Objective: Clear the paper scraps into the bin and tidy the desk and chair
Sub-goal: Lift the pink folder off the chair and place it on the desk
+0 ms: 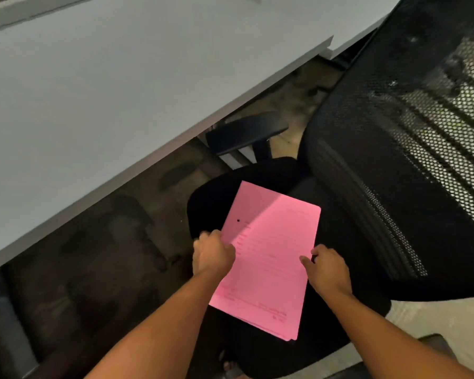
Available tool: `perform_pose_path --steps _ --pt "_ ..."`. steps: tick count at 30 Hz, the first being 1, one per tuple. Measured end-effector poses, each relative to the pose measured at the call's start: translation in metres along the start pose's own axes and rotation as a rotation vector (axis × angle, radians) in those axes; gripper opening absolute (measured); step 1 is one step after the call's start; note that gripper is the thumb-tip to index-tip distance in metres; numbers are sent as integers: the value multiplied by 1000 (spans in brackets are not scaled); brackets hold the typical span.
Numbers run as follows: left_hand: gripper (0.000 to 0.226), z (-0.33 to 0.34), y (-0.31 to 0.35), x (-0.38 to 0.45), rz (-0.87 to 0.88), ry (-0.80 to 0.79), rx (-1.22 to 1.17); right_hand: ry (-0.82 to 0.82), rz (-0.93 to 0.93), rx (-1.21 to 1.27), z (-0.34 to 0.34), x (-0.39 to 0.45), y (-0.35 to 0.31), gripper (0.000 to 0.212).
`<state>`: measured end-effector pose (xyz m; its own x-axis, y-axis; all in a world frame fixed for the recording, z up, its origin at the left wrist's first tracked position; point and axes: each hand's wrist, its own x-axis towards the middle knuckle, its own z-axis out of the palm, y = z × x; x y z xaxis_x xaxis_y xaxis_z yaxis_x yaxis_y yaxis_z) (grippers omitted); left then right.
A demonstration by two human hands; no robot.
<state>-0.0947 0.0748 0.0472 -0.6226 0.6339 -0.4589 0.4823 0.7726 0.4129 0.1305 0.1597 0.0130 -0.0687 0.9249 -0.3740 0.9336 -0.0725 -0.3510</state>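
From the head camera, looking down, a stack of pink papers (268, 258) lies on the black seat (337, 269) of an office chair, its long side running away from the viewer and tilted a little to the right. Faint printed lines cross the top sheet, too blurred to read, and a small dark dot sits near its upper left. At the near right corner the edges of several sheets fan out slightly under the top one. The left hand (212, 254) is curled closed at the stack's left edge, fingers wrapped round it and knuckles up, gripping the papers. The right hand (329, 266) meets the right edge, thumb laid on top of the top sheet and fingers bent down over the side; it looks to be pinching the stack, though the fingers beneath are hidden. Both bare forearms reach in from the bottom of the frame. The chair's mesh back (411, 149) rises to the right of the papers, and one armrest (244, 131) shows beyond the seat, tucked just under the edge of the white desk (93, 99), which fills the upper left. The floor (99, 258) under the desk is dark and mottled; a paler patch of floor shows at lower right.
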Motion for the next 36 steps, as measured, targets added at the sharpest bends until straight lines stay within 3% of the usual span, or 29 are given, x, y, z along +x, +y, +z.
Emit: perform_pose_path --steps 7,11,20,25,36 --pt "50 36 -9 3 -181 -64 70 -147 242 43 14 -4 25 36" --pt "42 43 -15 7 -214 -82 27 -182 282 130 23 -3 24 35" --pt "17 33 -16 3 -230 -77 -396 -210 426 449 23 -11 21 21" --pt "10 15 -8 -7 -171 -68 -489 -187 446 697 8 -20 14 11" --pt "6 -79 43 -36 -1 -18 -593 71 228 757 -85 -31 -43 10"
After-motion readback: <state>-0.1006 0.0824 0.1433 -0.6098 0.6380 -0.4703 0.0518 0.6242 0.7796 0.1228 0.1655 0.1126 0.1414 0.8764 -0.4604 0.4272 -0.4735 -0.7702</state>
